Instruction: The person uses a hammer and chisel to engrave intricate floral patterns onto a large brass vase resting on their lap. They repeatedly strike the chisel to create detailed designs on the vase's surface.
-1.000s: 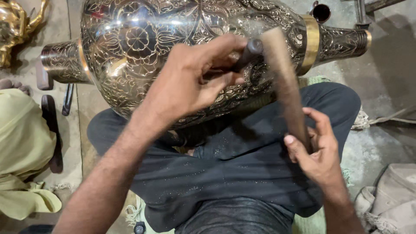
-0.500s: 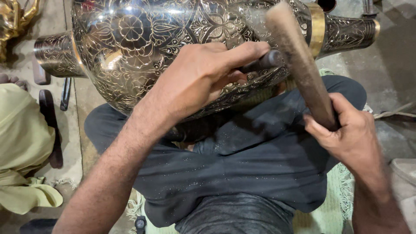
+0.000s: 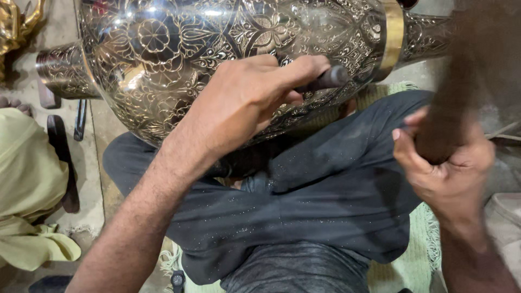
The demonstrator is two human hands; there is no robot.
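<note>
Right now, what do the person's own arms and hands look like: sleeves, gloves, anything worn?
Both arms are bare to the frame's edge, no sleeves showing. The left hand and right hand wear no gloves, and no rings or watch show. The right hand is motion-blurred.

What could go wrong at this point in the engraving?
The right hand holds a wooden mallet, blurred with motion, close to the left hand pinching a small chisel; a miss might strike those fingers. The engraved metal vase lies rounded across the lap and may roll, letting the chisel skid over the pattern.
</note>
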